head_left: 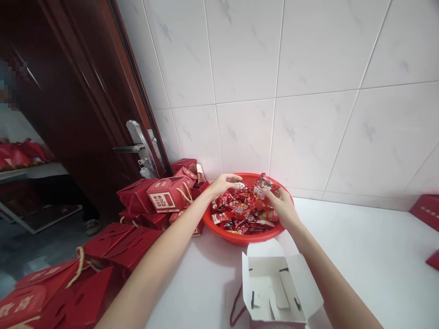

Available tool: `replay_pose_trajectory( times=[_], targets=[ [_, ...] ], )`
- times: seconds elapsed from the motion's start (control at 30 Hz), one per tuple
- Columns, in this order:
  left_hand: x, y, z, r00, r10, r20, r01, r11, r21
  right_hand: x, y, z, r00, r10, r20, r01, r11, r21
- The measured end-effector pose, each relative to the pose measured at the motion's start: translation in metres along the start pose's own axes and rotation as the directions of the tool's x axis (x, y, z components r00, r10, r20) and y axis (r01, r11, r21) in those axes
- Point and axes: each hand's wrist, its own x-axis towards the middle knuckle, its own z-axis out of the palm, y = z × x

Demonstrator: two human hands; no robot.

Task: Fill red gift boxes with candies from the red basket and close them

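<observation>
A red plastic basket (pixel 229 236) full of small red-wrapped candies (pixel 242 210) stands on the white table against the wall. Over its far left rim, my left hand (pixel 224 183) is closed, with the white label of a wrapped candy (pixel 240 185) showing at the fingertips. My right hand (pixel 284 204), at the basket's right side, pinches wrapped candy (pixel 263 183) in shiny red packaging with a white patch. In front of the basket, below my right forearm, sits an open gift box (pixel 272 292), white inside with its flaps spread. No candy shows inside it.
Several red gift boxes (pixel 168 194) with rope handles are piled along the left side. Behind them stands a dark red door (pixel 85 91) with a metal handle. More red boxes (pixel 427 210) lie at the right edge. A tiled wall (pixel 247 132) bounds the table's back.
</observation>
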Motion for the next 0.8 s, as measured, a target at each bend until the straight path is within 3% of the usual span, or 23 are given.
replay_pose_trajectory(
  times=[0.33, 0.8],
  targets=[
    [-0.028, 0.01, 0.003, 0.997, 0.077, -0.034, -0.079, 0.993, -0.086, -0.004, -0.006, 0.001, 0.997, -0.026, 0.077, 0.026, 1.0, 0.001],
    [-0.041, -0.003, 0.026, 0.986, 0.155, -0.067, -0.155, 0.988, -0.005, -0.01, -0.018, -0.001, 0.96, 0.041, 0.278, -0.007, 0.993, -0.122]
  ],
)
